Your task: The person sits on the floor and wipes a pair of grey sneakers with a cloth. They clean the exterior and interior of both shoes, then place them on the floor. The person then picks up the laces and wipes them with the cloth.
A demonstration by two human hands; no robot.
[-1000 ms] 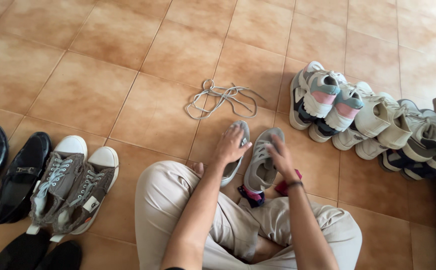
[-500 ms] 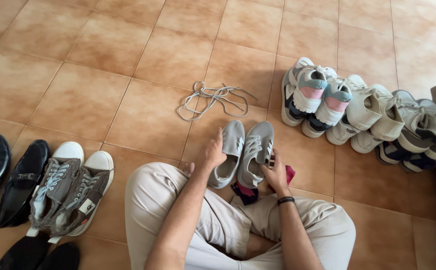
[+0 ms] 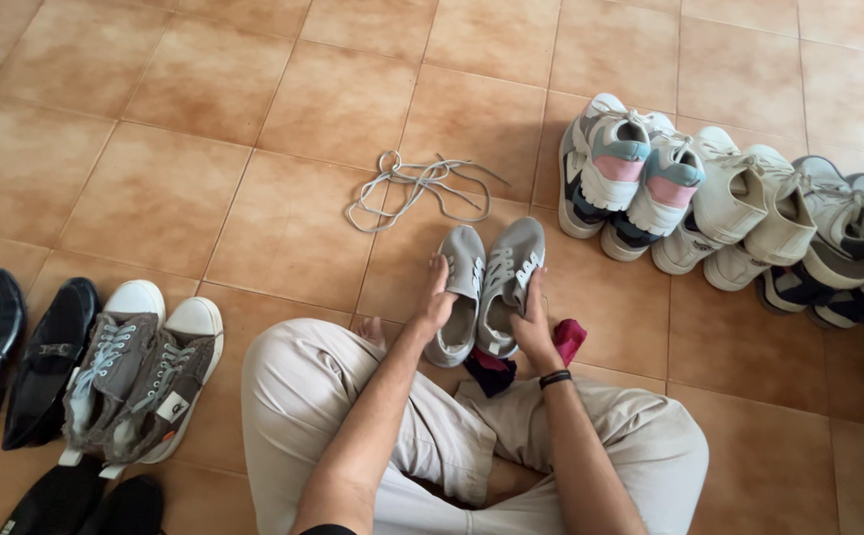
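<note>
I sit cross-legged on a tiled floor in beige trousers. Two grey sneakers stand side by side before my knees. My left hand [image 3: 436,305] grips the side of the left grey sneaker [image 3: 462,287], which shows no lace. My right hand [image 3: 532,327] holds the heel side of the right grey sneaker [image 3: 509,282], which has white laces. A loose grey-white shoelace [image 3: 407,188] lies coiled on the tiles just beyond the shoes. A red and dark cloth [image 3: 563,339] lies under my right wrist.
A row of several pale sneakers [image 3: 739,213] lines the floor at the right. At the left stand grey canvas shoes with white toe caps [image 3: 145,367], black loafers [image 3: 16,347] and dark shoes [image 3: 75,500] at the bottom edge.
Both hands slid from the toes of the grey sneakers down to their sides and heels. The two sneakers now sit closer together and straighter.
</note>
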